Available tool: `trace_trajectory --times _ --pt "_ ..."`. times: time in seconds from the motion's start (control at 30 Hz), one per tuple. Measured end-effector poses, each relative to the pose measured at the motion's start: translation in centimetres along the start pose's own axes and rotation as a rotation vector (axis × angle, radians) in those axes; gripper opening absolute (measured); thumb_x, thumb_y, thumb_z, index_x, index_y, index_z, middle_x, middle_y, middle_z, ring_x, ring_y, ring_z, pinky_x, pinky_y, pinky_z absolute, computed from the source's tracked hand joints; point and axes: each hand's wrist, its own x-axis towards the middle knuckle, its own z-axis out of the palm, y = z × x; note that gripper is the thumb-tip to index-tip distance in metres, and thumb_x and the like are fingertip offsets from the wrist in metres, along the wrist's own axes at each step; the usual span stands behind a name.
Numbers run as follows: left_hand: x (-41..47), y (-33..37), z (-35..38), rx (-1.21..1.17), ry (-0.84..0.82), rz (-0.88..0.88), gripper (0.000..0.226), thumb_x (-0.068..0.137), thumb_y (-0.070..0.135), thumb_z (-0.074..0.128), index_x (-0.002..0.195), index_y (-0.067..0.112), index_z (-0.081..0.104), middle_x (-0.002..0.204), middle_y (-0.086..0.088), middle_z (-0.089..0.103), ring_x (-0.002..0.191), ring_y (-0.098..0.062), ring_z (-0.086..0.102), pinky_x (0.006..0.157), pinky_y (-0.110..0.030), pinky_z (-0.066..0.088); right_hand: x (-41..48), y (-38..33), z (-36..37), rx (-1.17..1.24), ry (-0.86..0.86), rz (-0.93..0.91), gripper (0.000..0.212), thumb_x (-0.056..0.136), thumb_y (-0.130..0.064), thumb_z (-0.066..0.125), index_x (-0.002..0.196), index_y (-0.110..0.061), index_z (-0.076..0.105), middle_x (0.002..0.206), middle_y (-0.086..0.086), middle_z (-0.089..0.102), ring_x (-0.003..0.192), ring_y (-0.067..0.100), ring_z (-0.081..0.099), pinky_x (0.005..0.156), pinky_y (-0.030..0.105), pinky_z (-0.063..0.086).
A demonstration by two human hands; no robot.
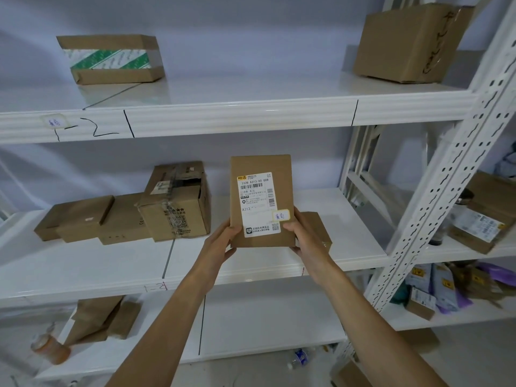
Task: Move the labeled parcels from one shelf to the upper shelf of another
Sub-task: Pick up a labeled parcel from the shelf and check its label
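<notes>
Head view, only one on offer. Flat cardboard parcel held upright in the air in front of the middle shelf, near its front edge and toward the right end, not resting on anything. White shipping label turned straight at the camera with a small handwritten sticker at its lower right corner, so probably held that way for a quick label check before picking a spot.

Left hand wrapped round the lower left corner, thumb across the front face. Right hand doing the same on the lower right, thumb just under the sticker. Both grips closed on the parcel, nothing loose. Both forearms reaching up and forward from the bottom of the frame, angled in toward each other, wrists tipped back.

Another small brown box sitting on the middle shelf right behind the right hand. Stack of boxes further left on that shelf. Upper shelf has a green-taped box at its left and a plain carton near its right end, with open room between. Looks like mid-carry, placing not yet done.
</notes>
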Motion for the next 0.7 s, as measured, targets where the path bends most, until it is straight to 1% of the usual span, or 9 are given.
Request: trace_trajectory --times 0.07,0.17,0.27,0.37,0.47,0.53,0.57,0.63,0.7 --pt "0.2 -0.1 -0.1 -0.047 0.025 -0.028 0.049 0.102 0.04 0.056 0.149 0.027 0.053 0.14 0.0 0.065 0.136 -0.02 0.056 0.119 -0.047 0.04 0.1 0.2 0.0 0.024 0.023 0.018 0.03 0.102 -0.026 0.053 0.116 -0.051 0.063 0.107 -0.029 0.075 0.104 -0.005 0.068 0.093 0.027 0.047" --pt "0.3 -0.2 -0.1 -0.087 0.055 -0.056 0.049 0.102 0.039 0.057 0.148 0.024 0.054 0.137 -0.002 0.067 0.133 -0.022 0.058 0.118 -0.048 0.042 0.1 0.4 0.0 0.046 0.042 0.041 0.026 0.101 -0.029 0.055 0.116 -0.049 0.063 0.121 -0.02 0.071 0.121 0.005 0.059 0.113 0.043 0.041" --pt "0.1 -0.3 0.0 -0.078 0.067 -0.043 0.05 0.098 0.041 0.062 0.145 0.025 0.056 0.135 -0.001 0.068 0.13 -0.022 0.061 0.117 -0.047 0.044 0.1 0.7 -0.2 0.098 0.061 0.064 0.026 0.101 -0.032 0.056 0.123 -0.043 0.062 0.131 -0.012 0.068 0.131 0.012 0.054 0.12 0.05 0.035" --pt "-0.3 0.0 0.5 -0.083 0.109 -0.019 0.061 0.085 0.045 0.074 0.14 0.025 0.057 0.126 -0.002 0.071 0.123 -0.023 0.065 0.11 -0.045 0.05 0.0 0.9 -0.4 0.184 0.1 0.092 0.025 0.1 -0.031 0.057 0.123 -0.037 0.064 0.125 -0.011 0.069 0.127 0.011 0.056 0.12 0.048 0.037" --pt "-1.0 0.5 1.8 -0.074 0.16 0.023 0.071 0.079 0.047 0.079 0.14 0.022 0.052 0.118 -0.003 0.07 0.11 -0.017 0.069 0.092 -0.033 0.055 -0.3 1.2 -0.2 0.281 0.131 0.13 0.016 0.099 -0.03 0.06 0.112 -0.036 0.067 0.117 -0.009 0.071 0.119 0.009 0.059 0.116 0.043 0.042" --pt "-1.4 0.6 2.6 -0.049 0.188 0.066 0.085 0.07 0.054 0.085 0.14 0.021 0.049 0.119 -0.005 0.069 0.105 -0.016 0.07 0.081 -0.025 0.054 -0.4 1.5 -0.1 0.339 0.158 0.155 0.014 0.098 -0.029 0.06 0.11 -0.033 0.067 0.119 -0.004 0.072 0.12 0.013 0.061 0.114 0.044 0.046" --pt "-1.5 0.5 2.9 -0.03 0.202 0.083 0.094 0.064 0.058 0.086 0.141 0.02 0.047 0.12 -0.007 0.068 0.105 -0.017 0.071 0.079 -0.023 0.054 -0.4 1.8 -0.1 0.374 0.173 0.168 0.015 0.097 -0.029 0.061 0.11 -0.031 0.068 0.119 0.0 0.073 0.119 0.015 0.062 0.112 0.045 0.047" --pt "-1.5 0.4 3.5 0.029 0.234 0.116 0.106 0.056 0.064 0.086 0.142 0.018 0.047 0.121 -0.008 0.067 0.105 -0.019 0.072 0.078 -0.022 0.059 -0.4 2.6 -0.2 0.445 0.194 0.192 0.015 0.097 -0.028 0.061 0.11 -0.029 0.069 0.111 0.002 0.077 0.114 0.017 0.066 0.11 0.045 0.05" --pt "-1.6 0.2 4.0 0.132 0.264 0.157 0.115 0.048 0.076 0.085 0.142 0.019 0.048 0.125 -0.009 0.063 0.103 -0.017 0.071 0.083 -0.031 0.064 -0.5 3.3 -0.4 0.506 0.207 0.21 0.015 0.097 -0.031 0.062 0.111 -0.028 0.069 0.106 0.002 0.079 0.114 0.02 0.067 0.109 0.048 0.051"
